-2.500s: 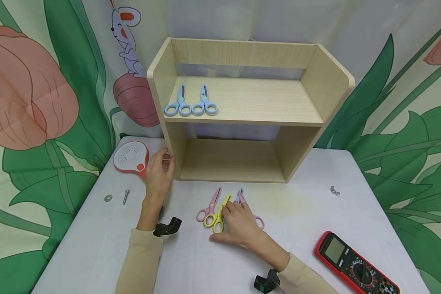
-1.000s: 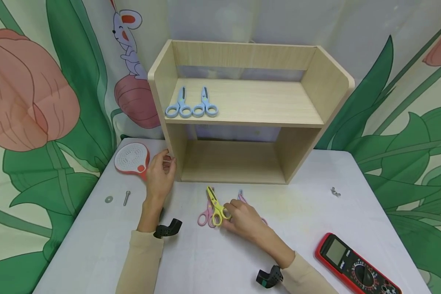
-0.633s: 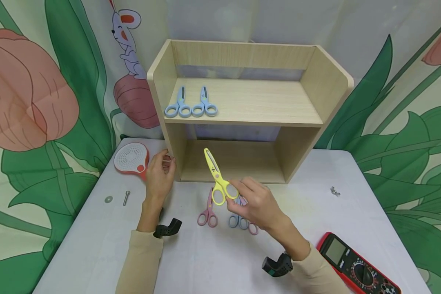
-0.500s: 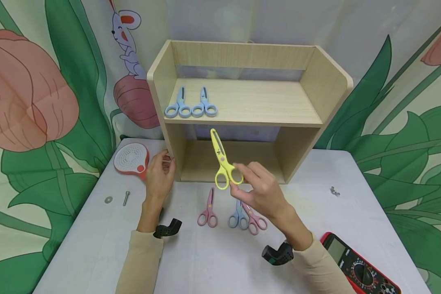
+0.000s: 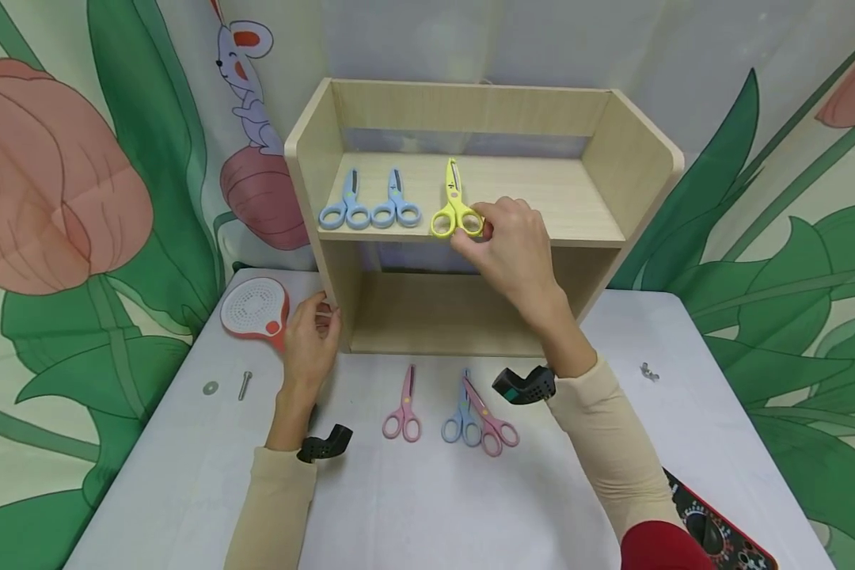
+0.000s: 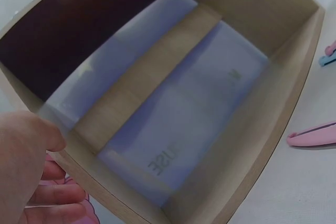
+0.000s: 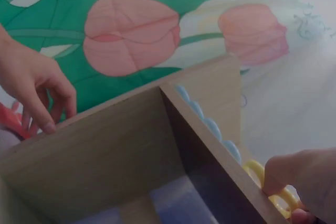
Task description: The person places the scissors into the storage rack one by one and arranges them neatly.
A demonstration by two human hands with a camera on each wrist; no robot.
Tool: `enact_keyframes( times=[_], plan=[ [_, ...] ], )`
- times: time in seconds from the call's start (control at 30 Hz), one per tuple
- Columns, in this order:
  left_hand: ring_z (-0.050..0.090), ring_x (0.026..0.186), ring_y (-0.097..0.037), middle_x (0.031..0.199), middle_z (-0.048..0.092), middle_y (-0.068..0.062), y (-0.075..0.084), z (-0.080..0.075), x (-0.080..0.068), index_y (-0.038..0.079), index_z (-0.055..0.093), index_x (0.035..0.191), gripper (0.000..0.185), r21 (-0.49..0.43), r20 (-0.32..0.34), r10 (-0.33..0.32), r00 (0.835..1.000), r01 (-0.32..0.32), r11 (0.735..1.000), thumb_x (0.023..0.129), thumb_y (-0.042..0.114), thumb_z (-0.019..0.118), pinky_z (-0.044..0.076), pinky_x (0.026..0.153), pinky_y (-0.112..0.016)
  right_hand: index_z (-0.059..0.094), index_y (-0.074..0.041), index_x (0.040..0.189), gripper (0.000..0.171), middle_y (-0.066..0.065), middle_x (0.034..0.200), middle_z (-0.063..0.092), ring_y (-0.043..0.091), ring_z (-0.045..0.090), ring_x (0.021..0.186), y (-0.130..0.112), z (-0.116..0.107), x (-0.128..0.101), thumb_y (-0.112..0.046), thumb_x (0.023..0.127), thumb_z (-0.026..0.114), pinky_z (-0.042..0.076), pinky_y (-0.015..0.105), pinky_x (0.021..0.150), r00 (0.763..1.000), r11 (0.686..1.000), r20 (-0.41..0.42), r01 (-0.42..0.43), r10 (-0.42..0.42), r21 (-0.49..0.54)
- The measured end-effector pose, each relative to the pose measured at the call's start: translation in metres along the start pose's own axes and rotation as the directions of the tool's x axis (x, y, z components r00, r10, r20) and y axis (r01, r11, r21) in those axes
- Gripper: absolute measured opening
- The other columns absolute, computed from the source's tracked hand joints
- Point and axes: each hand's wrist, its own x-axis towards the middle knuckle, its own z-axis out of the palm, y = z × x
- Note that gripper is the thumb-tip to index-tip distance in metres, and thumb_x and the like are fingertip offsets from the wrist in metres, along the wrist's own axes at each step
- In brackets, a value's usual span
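Observation:
My right hand (image 5: 511,251) pinches a pair of yellow scissors (image 5: 454,201) by one handle loop, at the front edge of the upper board of a wooden shelf (image 5: 484,309). Its blades point toward the back. On the same board, to its left, lie two pairs of blue scissors, the nearer one being the blue scissors (image 5: 396,204). My left hand (image 5: 309,336) touches the shelf's left side panel, fingers relaxed, thumb at the front edge. On the table lie pink scissors (image 5: 403,408), light blue scissors (image 5: 461,416) and a second pair of pink scissors (image 5: 495,423), the last two overlapping.
Left of the shelf sits a red-and-white paddle-shaped device (image 5: 255,305). A washer (image 5: 210,387) and a bolt (image 5: 245,385) lie nearby. A small metal piece (image 5: 649,371) is at right. My right sleeve partly covers a red-and-black multimeter (image 5: 720,526).
My right hand has picked the yellow scissors off the pile and carried them up to the upper board, right of the blue pairs. My left hand has stayed at the side panel.

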Motion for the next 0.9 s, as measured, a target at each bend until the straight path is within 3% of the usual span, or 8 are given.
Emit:
enact_keyframes(
  times=[0.13, 0.27, 0.6, 0.73, 0.8, 0.9],
  plan=[
    [0.073, 0.084, -0.034, 0.102, 0.066, -0.024, 0.0, 0.0, 0.0, -0.005, 0.06, 0.124, 0.034, -0.002, 0.001, -0.008, 1.0, 0.008, 1.0, 0.093, 0.008, 0.068, 0.063, 0.075, -0.044, 0.075, -0.002, 0.101, 0.032, 0.007, 0.073, 0.054, 0.024, 0.049, 0.073, 0.004, 0.005, 0.017, -0.024, 0.082, 0.061, 0.032, 0.029, 0.065, 0.981, 0.991, 0.149, -0.13, 0.126, 0.015],
    [0.073, 0.084, -0.034, 0.101, 0.066, -0.023, -0.001, 0.0, 0.0, -0.004, 0.061, 0.123, 0.033, -0.005, 0.001, -0.006, 1.0, 0.006, 1.0, 0.093, 0.008, 0.068, 0.063, 0.075, -0.044, 0.074, -0.003, 0.108, 0.036, 0.007, 0.077, 0.056, 0.022, 0.05, 0.075, 0.006, 0.005, 0.023, -0.024, 0.083, 0.057, 0.035, 0.028, 0.066, 0.958, 0.981, 0.223, -0.192, 0.178, 0.04],
    [0.073, 0.082, -0.034, 0.1, 0.066, -0.023, 0.0, 0.0, 0.001, -0.005, 0.061, 0.123, 0.033, 0.016, -0.017, 0.017, 1.0, -0.017, 1.0, 0.093, 0.008, 0.067, 0.063, 0.073, -0.044, 0.073, -0.001, 0.113, 0.037, 0.009, 0.082, 0.057, 0.022, 0.049, 0.078, 0.007, 0.006, 0.024, -0.025, 0.089, 0.057, 0.035, 0.029, 0.068, 0.96, 0.986, 0.25, -0.149, 0.127, 0.069],
    [0.073, 0.083, -0.034, 0.101, 0.066, -0.023, -0.001, 0.0, 0.0, -0.005, 0.061, 0.122, 0.032, 0.011, -0.012, 0.009, 1.0, -0.009, 1.0, 0.093, 0.007, 0.067, 0.063, 0.073, -0.043, 0.07, -0.001, 0.119, 0.041, 0.009, 0.086, 0.057, 0.023, 0.049, 0.08, 0.006, 0.007, 0.02, -0.026, 0.09, 0.058, 0.037, 0.03, 0.07, 0.97, 0.985, 0.21, -0.147, 0.125, 0.093],
    [0.073, 0.083, -0.033, 0.1, 0.067, -0.023, -0.001, 0.0, 0.0, -0.005, 0.061, 0.123, 0.033, 0.011, -0.009, 0.01, 1.0, -0.01, 1.0, 0.093, 0.007, 0.068, 0.063, 0.073, -0.043, 0.069, 0.001, 0.122, 0.042, 0.01, 0.086, 0.058, 0.025, 0.05, 0.08, 0.005, 0.007, 0.013, -0.026, 0.09, 0.06, 0.038, 0.032, 0.073, 0.987, 0.986, 0.13, -0.107, 0.09, 0.129],
    [0.073, 0.082, -0.033, 0.1, 0.066, -0.023, 0.0, -0.001, 0.001, -0.005, 0.061, 0.123, 0.033, 0.003, -0.005, 0.019, 1.0, -0.019, 1.0, 0.093, 0.007, 0.067, 0.063, 0.073, -0.042, 0.069, 0.003, 0.118, 0.04, 0.013, 0.086, 0.058, 0.028, 0.049, 0.08, 0.002, 0.007, -0.004, -0.023, 0.089, 0.065, 0.039, 0.037, 0.075, 1.0, 0.987, -0.022, 0.018, -0.014, 0.162]
  ],
)
